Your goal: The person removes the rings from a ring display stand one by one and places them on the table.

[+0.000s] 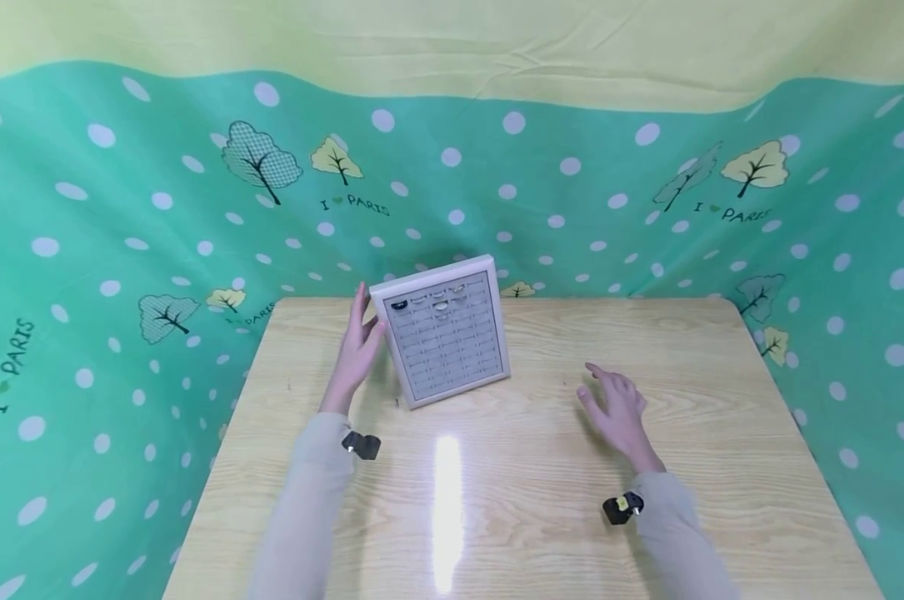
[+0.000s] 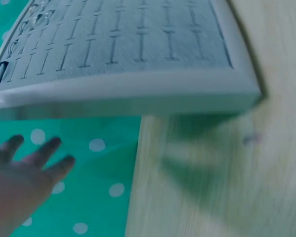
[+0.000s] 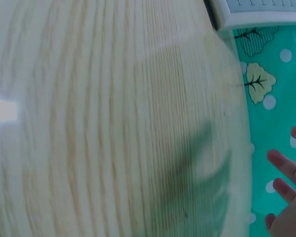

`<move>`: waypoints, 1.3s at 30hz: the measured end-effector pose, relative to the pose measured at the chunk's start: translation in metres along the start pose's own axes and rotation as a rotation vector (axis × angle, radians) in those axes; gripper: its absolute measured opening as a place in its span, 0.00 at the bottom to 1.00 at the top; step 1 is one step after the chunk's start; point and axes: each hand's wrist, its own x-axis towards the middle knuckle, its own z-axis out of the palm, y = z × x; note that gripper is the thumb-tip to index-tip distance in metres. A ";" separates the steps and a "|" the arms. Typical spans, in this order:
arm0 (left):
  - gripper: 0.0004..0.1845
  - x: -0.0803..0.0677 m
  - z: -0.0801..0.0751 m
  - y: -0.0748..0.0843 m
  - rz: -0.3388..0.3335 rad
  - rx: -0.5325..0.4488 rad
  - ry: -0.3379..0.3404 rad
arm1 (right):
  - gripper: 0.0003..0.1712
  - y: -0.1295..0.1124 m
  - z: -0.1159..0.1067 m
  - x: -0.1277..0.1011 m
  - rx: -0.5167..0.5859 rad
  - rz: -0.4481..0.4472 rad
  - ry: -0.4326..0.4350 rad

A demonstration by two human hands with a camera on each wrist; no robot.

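Note:
A white-framed ring display tray (image 1: 452,360) with a grey slotted insert sits near the far middle of the wooden table (image 1: 541,500). It looks tipped up off the wood, with a shadow under it in the left wrist view. A few rings (image 1: 441,305) and one dark ring (image 1: 399,305) sit in its top rows. My left hand (image 1: 360,335) lies with straight fingers against the tray's left edge. My right hand (image 1: 611,398) hovers over bare wood to the tray's right, fingers spread and holding nothing. The tray rim (image 2: 138,91), the left hand (image 2: 19,173), the right hand (image 3: 288,197) and a tray corner (image 3: 256,14) also show.
A green polka-dot cloth (image 1: 122,208) with tree prints hangs behind and around the table and drops past its edges. A bright glare streak (image 1: 447,500) lies on the near wood. Small black clips (image 1: 362,444) sit on both sleeves.

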 end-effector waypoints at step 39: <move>0.32 0.018 0.003 -0.022 0.004 -0.360 -0.078 | 0.36 -0.108 0.052 0.054 0.137 -0.234 -0.060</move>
